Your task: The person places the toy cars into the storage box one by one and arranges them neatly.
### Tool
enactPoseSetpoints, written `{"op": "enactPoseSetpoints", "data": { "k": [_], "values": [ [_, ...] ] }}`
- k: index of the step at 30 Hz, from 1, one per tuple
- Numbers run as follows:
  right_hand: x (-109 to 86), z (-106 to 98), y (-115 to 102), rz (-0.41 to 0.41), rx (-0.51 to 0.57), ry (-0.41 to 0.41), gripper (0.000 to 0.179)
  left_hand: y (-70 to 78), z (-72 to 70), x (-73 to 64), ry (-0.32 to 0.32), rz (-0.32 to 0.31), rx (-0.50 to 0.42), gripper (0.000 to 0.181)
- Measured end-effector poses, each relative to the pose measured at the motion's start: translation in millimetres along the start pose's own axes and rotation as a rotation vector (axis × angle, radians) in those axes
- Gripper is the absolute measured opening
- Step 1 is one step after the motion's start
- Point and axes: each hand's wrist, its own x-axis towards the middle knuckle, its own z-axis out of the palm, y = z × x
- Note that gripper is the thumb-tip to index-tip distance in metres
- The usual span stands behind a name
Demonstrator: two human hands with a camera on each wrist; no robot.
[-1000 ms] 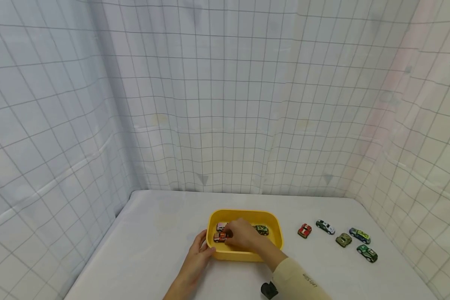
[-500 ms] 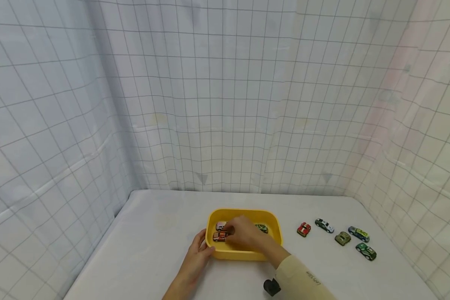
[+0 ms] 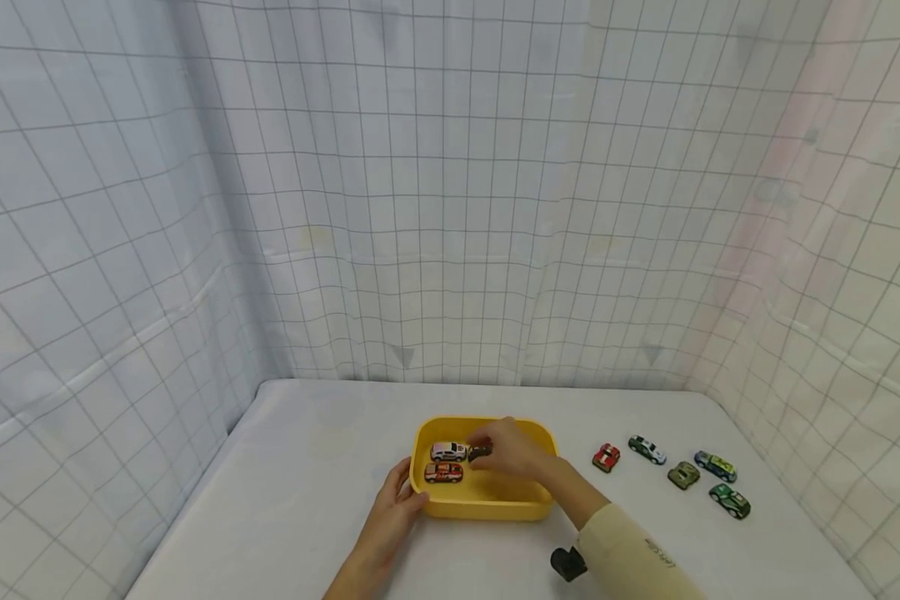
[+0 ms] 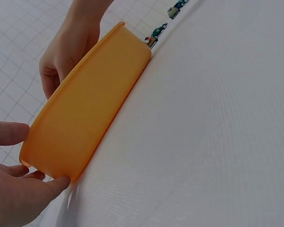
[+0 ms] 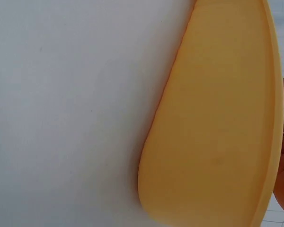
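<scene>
My left hand (image 3: 390,517) grips the left end of a yellow plastic tray (image 3: 487,510), its thumb at the near corner. The left wrist view shows the same thumb low on the tray's wall (image 4: 90,104). Reaching over the front rim, my right hand (image 3: 512,450) pinches a dark brown toy car (image 3: 480,451) inside the tray. To the left of those fingers are a white toy car (image 3: 447,451) and, nearer me, an orange-red one (image 3: 443,473). The right wrist view shows mostly the tray's outer wall (image 5: 217,118); the right hand's fingertips are hidden there.
Right of the tray, several toy cars lie on the white table: a red one (image 3: 606,457), a white and green one (image 3: 647,450), an olive one (image 3: 683,475), a blue-yellow one (image 3: 716,466) and a green one (image 3: 730,501). Gridded white curtains (image 3: 450,250) surround the table.
My right hand has shifted right and slightly back inside the tray with the dark car. The white and orange-red cars show whole; the green car in the tray is now hidden. My left hand stays put.
</scene>
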Motion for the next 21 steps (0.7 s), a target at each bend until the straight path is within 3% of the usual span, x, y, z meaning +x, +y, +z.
{"op": "enactPoseSetpoints", "data": {
  "k": [4,13,21],
  "values": [
    [-9.0,-13.9,4.1,0.003,0.01,0.021,0.032,0.5,0.7,0.7,0.003,0.002,-0.004,0.075],
    [-32.3,-36.9,22.4,0.122,-0.013,0.074,0.031,0.3,0.8,1.6,0.011,-0.003,0.008,0.075],
    [-53.2,-56.7,40.5,0.163,-0.053,0.122,0.03,-1.4,0.4,2.0,-0.001,0.029,0.008,0.075]
  ]
}}
